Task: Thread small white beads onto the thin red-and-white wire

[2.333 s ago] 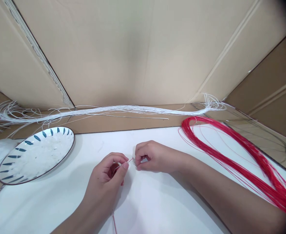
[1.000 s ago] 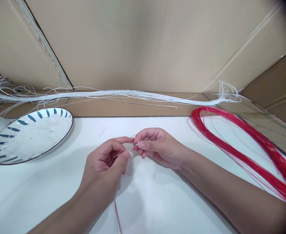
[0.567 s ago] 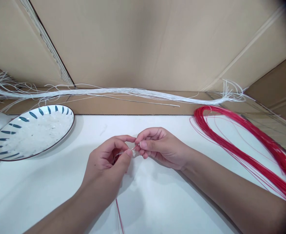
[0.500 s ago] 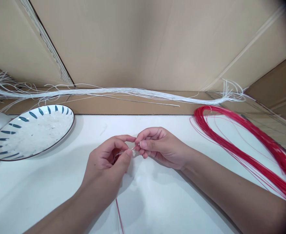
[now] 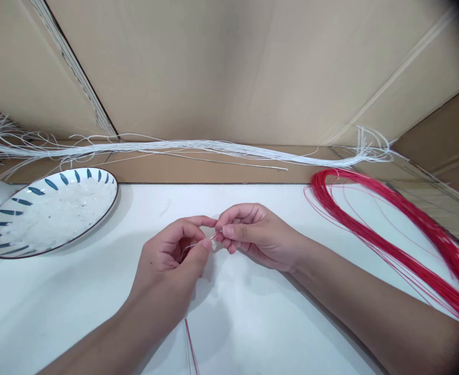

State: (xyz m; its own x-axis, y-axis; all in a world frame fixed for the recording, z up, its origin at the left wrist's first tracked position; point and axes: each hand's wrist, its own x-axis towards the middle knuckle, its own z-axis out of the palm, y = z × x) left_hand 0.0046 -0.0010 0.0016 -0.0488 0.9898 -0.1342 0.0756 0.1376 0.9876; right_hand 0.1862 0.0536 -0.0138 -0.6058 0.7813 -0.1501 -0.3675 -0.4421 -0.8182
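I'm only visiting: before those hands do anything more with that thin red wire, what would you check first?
1. The left hand pinches the single red wire: ok.
2. The right hand is closed at the wire's end: ok.
3. What the right fingertips hold: cannot tell, too small.
4. The red wire bundle lies apart from both hands: ok.
5. The plate of white bits sits apart, left of the hands: ok.

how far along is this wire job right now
Done: no finished piece shows. In hand: left hand pinches a single thin red wire whose tip meets a small white piece pinched in the right hand. Left: the thick looped bundle of red wires and the blue-patterned white plate of white bits both look full.
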